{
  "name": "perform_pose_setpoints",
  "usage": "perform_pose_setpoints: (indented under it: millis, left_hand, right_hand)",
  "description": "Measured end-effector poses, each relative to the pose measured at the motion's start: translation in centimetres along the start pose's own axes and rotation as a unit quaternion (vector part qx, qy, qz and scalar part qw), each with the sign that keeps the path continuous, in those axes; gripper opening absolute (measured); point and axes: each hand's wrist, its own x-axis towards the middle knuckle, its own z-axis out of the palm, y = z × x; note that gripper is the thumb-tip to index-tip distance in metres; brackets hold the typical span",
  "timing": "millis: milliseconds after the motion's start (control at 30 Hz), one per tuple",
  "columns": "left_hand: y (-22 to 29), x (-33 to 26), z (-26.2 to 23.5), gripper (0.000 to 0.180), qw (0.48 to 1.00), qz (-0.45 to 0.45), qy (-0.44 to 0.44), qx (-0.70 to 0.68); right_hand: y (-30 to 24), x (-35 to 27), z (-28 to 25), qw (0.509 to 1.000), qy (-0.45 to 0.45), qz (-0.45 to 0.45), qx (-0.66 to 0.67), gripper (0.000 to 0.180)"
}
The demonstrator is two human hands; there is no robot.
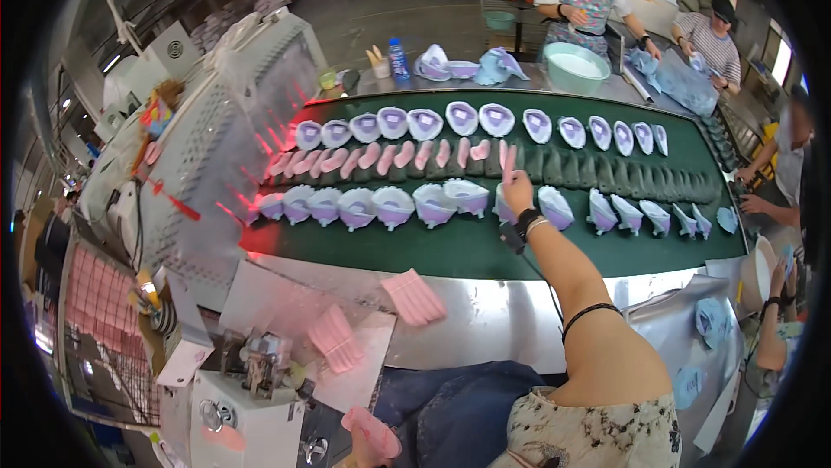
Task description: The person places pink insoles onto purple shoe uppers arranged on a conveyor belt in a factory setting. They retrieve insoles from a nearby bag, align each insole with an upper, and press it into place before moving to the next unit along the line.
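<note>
My right hand reaches across the green conveyor belt, its fingers closed round a slim pink insole-shaped piece over the middle row. That row is made of dark foot-shaped forms; to the left of my hand, pink pieces lie on them. Low in the picture my left hand is partly hidden and grips more pink insole-shaped pieces. Purple-and-white shoe uppers line the near side of the belt, and similar uppers line the far side.
Pink stacks rest by the belt's near metal edge, beside a small machine. A perforated white machine housing with red glow stands at the belt's left end. Beyond the belt are a basin, a blue bottle and co-workers.
</note>
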Motion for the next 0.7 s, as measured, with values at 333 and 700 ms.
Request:
perform_pose_setpoints:
  millis: [333, 700]
  left_hand:
    - [-3.3, 1.2, 4.8, 0.026, 0.967, -0.013, -0.230, 0.108]
    - [-2.6, -0.6, 3.5, 0.045, 0.782, 0.430, 0.208, 0.401]
  right_hand:
    - [-1.4, 0.5, 3.2, 0.995, -0.025, -0.085, 0.035, 0.029]
    - [-25.6, -39.6, -8.5, 0.614, -0.697, -0.278, 0.245, 0.031]
